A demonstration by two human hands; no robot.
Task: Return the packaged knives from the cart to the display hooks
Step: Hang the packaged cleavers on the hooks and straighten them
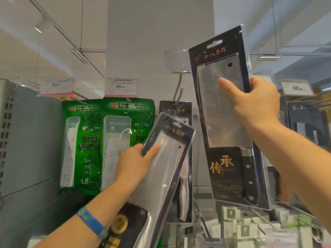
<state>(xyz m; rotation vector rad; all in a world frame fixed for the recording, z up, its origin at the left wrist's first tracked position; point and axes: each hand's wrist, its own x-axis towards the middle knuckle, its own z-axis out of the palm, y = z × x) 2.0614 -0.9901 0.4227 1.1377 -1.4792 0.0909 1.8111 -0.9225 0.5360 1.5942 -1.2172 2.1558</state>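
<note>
Clear plastic blister packs with black card backing filled both hands. The right hand (254, 104) was raised high and clamped on a packaged cleaver (215, 113), thumb pressed flat across the front over the blade, fingers curled round the pack's right edge and out of sight behind it. That pack stood nearly upright, its hang slot at the top, just right of a bare metal hook (179, 86) under a clear label holder (176, 59).

The left hand (134, 163), a blue wristband (91, 221) on its wrist, gripped a second packaged cleaver (166, 167) lower down, thumb lying on the front and fingers behind. This pack leaned to the right, its top corner overlapping a hanging knife pack (176, 109) already on the display.

Two green power-strip packs (86, 144) hung to the left below price tags (121, 86) reading 33 and 45. A grey panel (30, 140) formed the shelving wall at far left, a white column (157, 33) rose behind, and small boxes (241, 230) sat blurred at lower right.
</note>
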